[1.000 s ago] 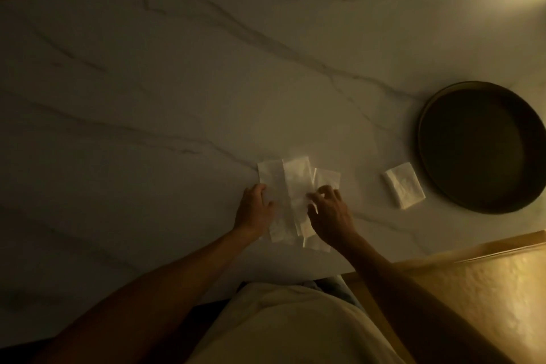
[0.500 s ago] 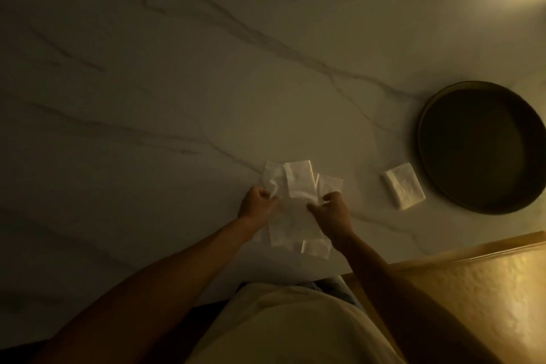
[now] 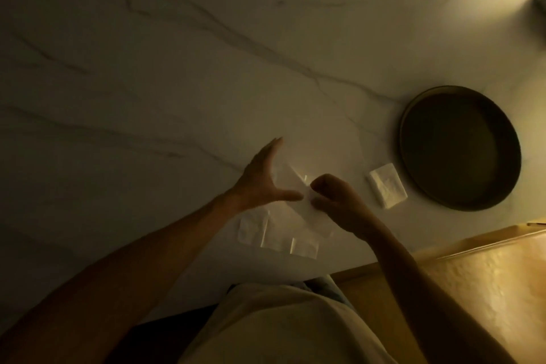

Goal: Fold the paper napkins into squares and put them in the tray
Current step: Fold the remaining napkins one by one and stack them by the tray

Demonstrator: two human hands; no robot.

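Right hand (image 3: 334, 201) closed, pinching unfolded napkin (image 3: 307, 201) above the desk (image 3: 147, 83); left hand (image 3: 263, 180) spread open beside it. Folded napkin (image 3: 387, 185) near tray (image 3: 459, 147).

We note thin white paper napkins (image 3: 277, 230), a smooth veined marble-look table (image 3: 147, 83), and a dark, matt, metal-looking tray (image 3: 413, 115).

Right hand (image 3: 339, 204) pinched on a lifted napkin (image 3: 298, 186), left hand (image 3: 263, 183) spread just left of that pinch. Below the grip, nearer the table (image 3: 147, 83) edge, loose napkins (image 3: 277, 233) lying flat. Right of the grip, a folded napkin (image 3: 387, 185) on the table; beyond it, further right, the tray (image 3: 404, 139).
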